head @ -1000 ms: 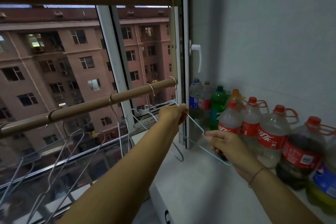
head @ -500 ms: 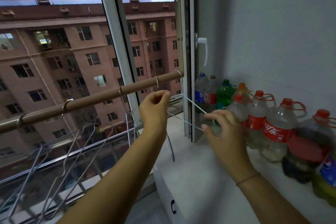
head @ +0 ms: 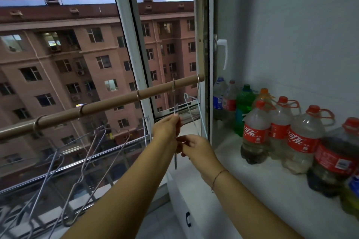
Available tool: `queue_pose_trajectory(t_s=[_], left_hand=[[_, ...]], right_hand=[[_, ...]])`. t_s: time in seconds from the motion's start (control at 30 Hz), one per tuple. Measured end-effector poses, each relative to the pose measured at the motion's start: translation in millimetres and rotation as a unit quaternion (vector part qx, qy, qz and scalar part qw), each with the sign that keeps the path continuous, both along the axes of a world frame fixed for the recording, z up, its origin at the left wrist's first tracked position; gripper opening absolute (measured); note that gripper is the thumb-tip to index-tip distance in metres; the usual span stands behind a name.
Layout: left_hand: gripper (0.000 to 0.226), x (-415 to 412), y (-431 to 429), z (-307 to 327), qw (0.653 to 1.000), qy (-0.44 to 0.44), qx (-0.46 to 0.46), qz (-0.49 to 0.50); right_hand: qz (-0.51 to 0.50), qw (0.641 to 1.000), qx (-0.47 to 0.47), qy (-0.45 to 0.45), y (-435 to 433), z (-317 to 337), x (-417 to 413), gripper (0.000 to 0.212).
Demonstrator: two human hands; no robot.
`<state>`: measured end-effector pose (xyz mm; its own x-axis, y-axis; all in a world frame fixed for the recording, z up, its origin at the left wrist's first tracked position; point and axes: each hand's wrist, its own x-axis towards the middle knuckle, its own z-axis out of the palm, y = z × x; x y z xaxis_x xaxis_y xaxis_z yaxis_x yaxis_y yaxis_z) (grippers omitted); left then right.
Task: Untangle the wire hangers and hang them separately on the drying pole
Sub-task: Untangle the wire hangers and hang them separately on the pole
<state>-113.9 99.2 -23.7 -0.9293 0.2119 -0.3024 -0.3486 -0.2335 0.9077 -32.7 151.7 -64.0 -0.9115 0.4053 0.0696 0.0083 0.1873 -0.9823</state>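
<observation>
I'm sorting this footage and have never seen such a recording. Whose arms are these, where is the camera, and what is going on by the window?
No machine here: a person wears a wide-angle camera on the head, so you look forward and down along their own two bare arms. The left hand pinches a wire hanger whose hook is over the brown drying pole that runs across the window. The right hand has its grip on the wire just below. More wire hangers hang further left along the pole, and a pale one hangs near its right end. On the white ledge to the right stands a row of large drink bottles, mostly red-capped.
</observation>
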Motion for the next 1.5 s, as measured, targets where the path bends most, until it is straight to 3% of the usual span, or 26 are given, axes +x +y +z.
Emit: queue_pose_trajectory(t_s=[0.27,0.37,0.5,0.63,0.8,0.9,1.0,1.2,1.33,1.5], left_hand=[[0.016,-26.8,17.8,19.0,0.991,-0.054,0.125,-0.003],[0.012,-30.2,21.0,11.6,0.99,-0.074,0.122,-0.004],[0.016,-14.8,12.7,-8.6,0.996,-0.072,0.04,-0.029],[0.014,2.5,-7.9,-33.0,0.994,0.004,-0.098,-0.043],[0.023,14.9,-33.0,-61.8,0.966,0.104,-0.208,-0.109],[0.021,18.9,-39.4,-74.8,0.947,0.143,-0.257,-0.127],[0.02,20.6,-42.4,-80.0,0.932,0.183,-0.275,-0.15],[0.019,17.8,-42.7,-73.9,0.934,0.226,-0.258,-0.103],[0.009,20.7,-36.0,-74.1,0.924,0.268,-0.274,-0.008],[0.012,33.1,-22.6,-55.3,0.905,0.293,-0.298,0.081]], right_hand=[[-0.027,0.999,-0.03,0.03,9.8,17.0,-11.5,0.021],[-0.028,0.998,-0.039,0.032,12.1,14.4,-13.5,0.018],[-0.032,0.999,-0.041,0.012,18.4,-1.2,-8.2,0.018],[-0.064,0.997,-0.04,-0.002,35.1,-12.5,-4.8,0.02],[-0.067,0.997,0.042,0.006,52.5,-26.8,-0.1,0.021],[-0.053,0.988,0.145,0.003,57.1,-35.7,4.2,0.027],[-0.025,0.977,0.212,-0.011,59.4,-40.7,10.3,0.029],[0.034,0.973,0.205,-0.098,68.0,-35.0,32.4,0.017],[-0.001,0.982,0.164,-0.089,68.8,-29.0,42.8,0.021],[-0.06,0.976,0.201,-0.066,62.1,-16.6,50.1,0.019]])
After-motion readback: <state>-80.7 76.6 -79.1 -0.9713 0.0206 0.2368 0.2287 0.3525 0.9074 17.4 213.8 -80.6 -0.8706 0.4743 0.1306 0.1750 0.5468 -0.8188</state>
